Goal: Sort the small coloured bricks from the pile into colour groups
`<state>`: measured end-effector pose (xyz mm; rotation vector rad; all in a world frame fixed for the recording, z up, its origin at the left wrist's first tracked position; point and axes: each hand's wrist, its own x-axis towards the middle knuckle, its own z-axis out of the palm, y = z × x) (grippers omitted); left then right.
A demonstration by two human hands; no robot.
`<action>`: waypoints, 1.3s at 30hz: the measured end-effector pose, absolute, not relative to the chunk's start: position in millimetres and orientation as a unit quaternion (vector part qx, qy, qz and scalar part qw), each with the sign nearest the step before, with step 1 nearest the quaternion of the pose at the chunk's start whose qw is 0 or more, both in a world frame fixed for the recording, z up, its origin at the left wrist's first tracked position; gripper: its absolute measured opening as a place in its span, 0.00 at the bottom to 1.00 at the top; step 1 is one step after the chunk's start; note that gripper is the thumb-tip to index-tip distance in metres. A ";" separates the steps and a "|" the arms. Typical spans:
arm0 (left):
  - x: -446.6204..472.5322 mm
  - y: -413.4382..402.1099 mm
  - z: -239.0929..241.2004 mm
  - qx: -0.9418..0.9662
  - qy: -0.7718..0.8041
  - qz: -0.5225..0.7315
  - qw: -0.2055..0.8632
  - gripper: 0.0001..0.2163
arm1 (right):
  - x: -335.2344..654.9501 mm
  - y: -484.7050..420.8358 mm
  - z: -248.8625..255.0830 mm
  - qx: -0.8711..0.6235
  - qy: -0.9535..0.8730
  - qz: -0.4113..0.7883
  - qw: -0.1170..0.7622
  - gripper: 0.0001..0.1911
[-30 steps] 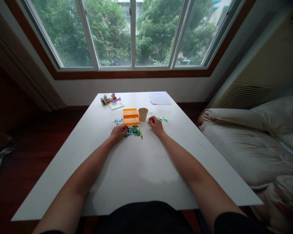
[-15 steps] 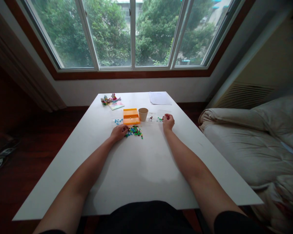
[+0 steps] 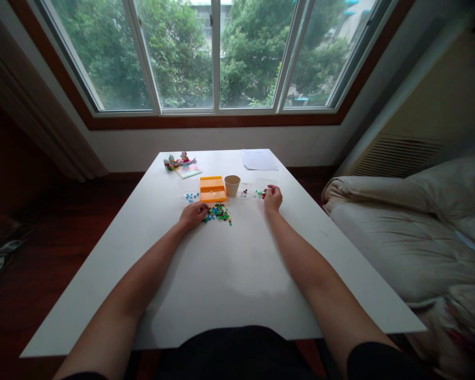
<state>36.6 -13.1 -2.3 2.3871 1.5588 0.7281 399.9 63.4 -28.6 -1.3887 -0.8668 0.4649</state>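
Observation:
My left hand (image 3: 192, 215) rests on the table at the left edge of a pile of small coloured pieces (image 3: 219, 212), in green, blue, yellow and dark brown. Its fingers are curled together; whatever they may hold is too small to make out. Over to the right, my right hand (image 3: 273, 198) is at a clear tray with small green pieces (image 3: 258, 193). Thumb and fingers are bent towards each other there, and I cannot make out what is between them. Blue pieces (image 3: 191, 197) lie in a clear tray beyond my left hand. Dark pieces (image 3: 244, 193) sit in another clear tray.
Behind the pile stand an open orange box (image 3: 212, 183) and a brown paper cup (image 3: 232, 187). Small colourful figures (image 3: 178, 161) and a patterned sheet (image 3: 189, 170) lie at the table's far left. White paper (image 3: 259, 159) lies at the far right of the white table (image 3: 237, 269).
My right hand has shifted very slightly left over the tray with the green pieces. The left hand stays at the pile.

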 end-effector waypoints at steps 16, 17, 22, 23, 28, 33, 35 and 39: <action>37.2 -14.4 0.6 0.803 0.537 0.239 0.099 0.11 | 325.6 18.0 -10.5 -0.397 -0.848 0.109 0.333 0.10; 37.2 -14.4 0.6 0.803 0.536 0.241 0.100 0.10 | 324.9 17.8 -10.7 -0.392 -0.854 0.112 0.323 0.11; 37.5 -15.7 1.7 0.796 0.542 0.246 0.107 0.10 | 324.2 17.7 -10.8 -0.369 -0.871 0.122 0.301 0.12; 37.5 -16.0 2.1 0.796 0.543 0.246 0.108 0.10 | 323.9 17.8 -11.0 -0.367 -0.873 0.121 0.299 0.12; 37.3 -16.8 3.7 0.799 0.540 0.241 0.108 0.10 | 323.6 20.1 -12.5 -0.367 -0.874 0.128 0.292 0.09; 37.0 -16.2 3.8 0.799 0.540 0.241 0.113 0.10 | 323.3 19.9 -11.1 -0.349 -0.881 0.128 0.293 0.09; 36.6 -15.7 3.2 0.799 0.539 0.240 0.112 0.10 | 322.4 19.2 -10.7 -0.345 -0.881 0.128 0.296 0.07; 35.7 -14.5 1.3 0.803 0.534 0.244 0.105 0.10 | 321.6 19.4 -12.2 -0.359 -0.875 0.122 0.302 0.07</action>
